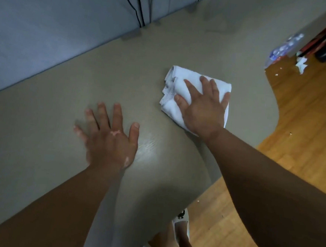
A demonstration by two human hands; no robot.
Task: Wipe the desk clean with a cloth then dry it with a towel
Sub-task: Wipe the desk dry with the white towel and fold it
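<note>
Bare forearms reach in from the near edge. Of these, the left hand (110,144) lies flat on the grey worktop (62,87), fingers (117,113) spread. Just right and farther, the right hand (204,109) presses a folded white cloth (178,75) to the worktop, fingers spread too. A blurred plastic bottle (283,48) lies far right.

The desk (41,112) is a grey-brown, wood-grained top with a curved front edge. A white cloth (179,74), folded into a rough square with rumpled layers on its left side, lies flat near that edge, pressed under the right hand (202,109).
</note>
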